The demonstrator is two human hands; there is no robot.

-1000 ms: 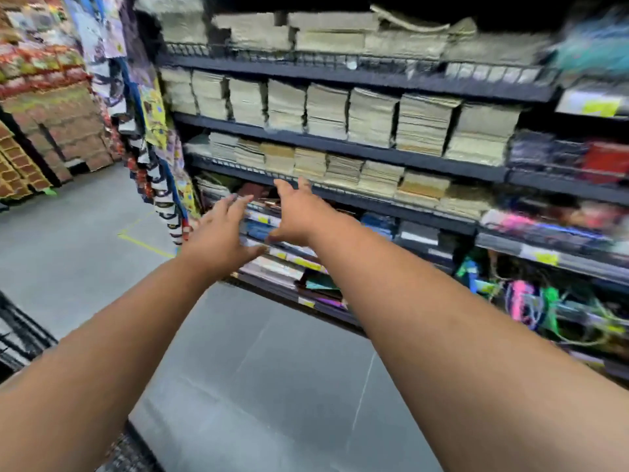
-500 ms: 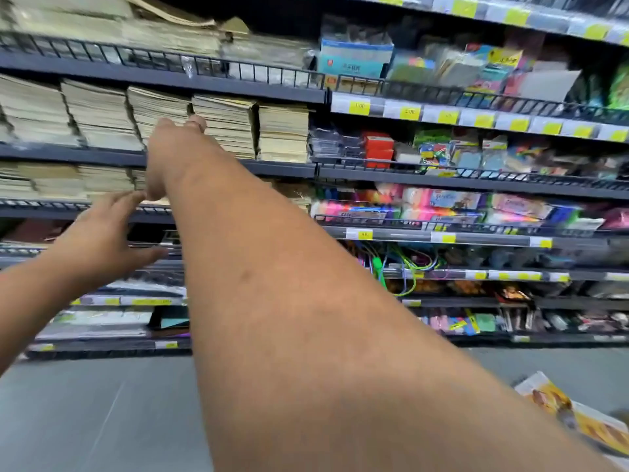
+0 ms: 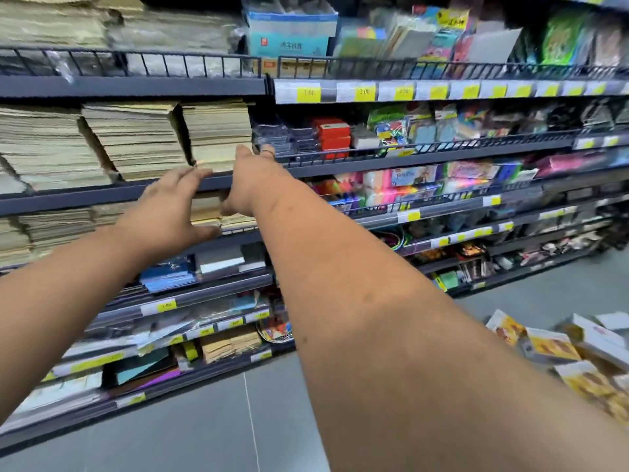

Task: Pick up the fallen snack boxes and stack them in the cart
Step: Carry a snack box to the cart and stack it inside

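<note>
Several fallen snack boxes (image 3: 558, 356), white with yellow and orange pictures, lie in a loose heap on the grey floor at the lower right. Both my arms stretch forward at chest height, far from the boxes. My left hand (image 3: 170, 206) is spread with straight fingers and holds nothing. My right hand (image 3: 253, 178) is stretched out beside it, fingers extended and empty, a ring on one finger. Both hands hover in front of the shelving. The cart is out of view.
Dark metal shelving (image 3: 136, 86) fills the view ahead, with stacks of beige paper pads (image 3: 136, 137) on the left and colourful stationery (image 3: 425, 178) on the right. Grey tiled floor (image 3: 218, 420) runs along the shelf base.
The view has swung right along the shelves, and the fallen boxes have come further into view at the lower right. Both hands stay outstretched and empty.
</note>
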